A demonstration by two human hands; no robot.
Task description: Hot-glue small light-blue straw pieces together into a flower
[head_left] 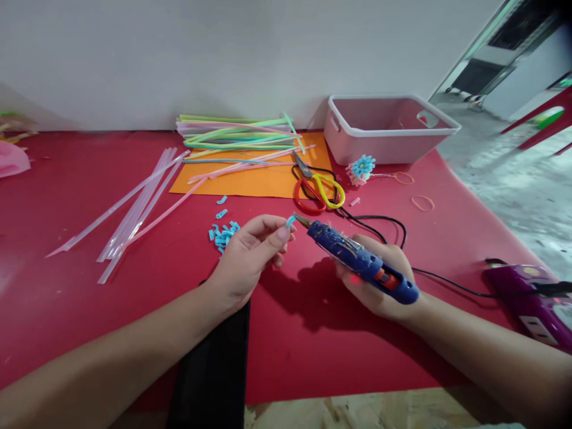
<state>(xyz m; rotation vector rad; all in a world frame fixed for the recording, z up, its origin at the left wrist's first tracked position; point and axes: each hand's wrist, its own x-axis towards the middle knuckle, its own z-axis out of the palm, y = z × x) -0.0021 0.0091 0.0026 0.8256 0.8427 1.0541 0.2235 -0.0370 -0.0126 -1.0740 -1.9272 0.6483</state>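
Red covers the table [290, 357]; its front edge crosses the bottom of your view above a pale mottled surface, and its right edge slants toward the purple power strip [513, 292]. A stretch of red lies between your forearms, reaching to that front edge.

Your left hand [250, 256] pinches a small blue piece [290, 221] between thumb and index finger, above the table. Your right hand [373, 301] is wrapped around a blue glue gun [348, 250], its nozzle [304, 221] right at the piece; you cannot tell whether they touch.

The gun hides part of your right fingers. Your left hand and forearm overlap the pile of blue bits [221, 237] and a flat black object [214, 375], which the bottom of the view cuts off. The strip runs out at the right.

Ahead of you, scissors [319, 187] lie partly on an orange sheet [250, 185], tangled with a black cord [375, 219]. Straws [241, 134] lie across the sheet's back, pink straws [145, 205] to its left. A flower [361, 168] sits before the pink basket [384, 143].
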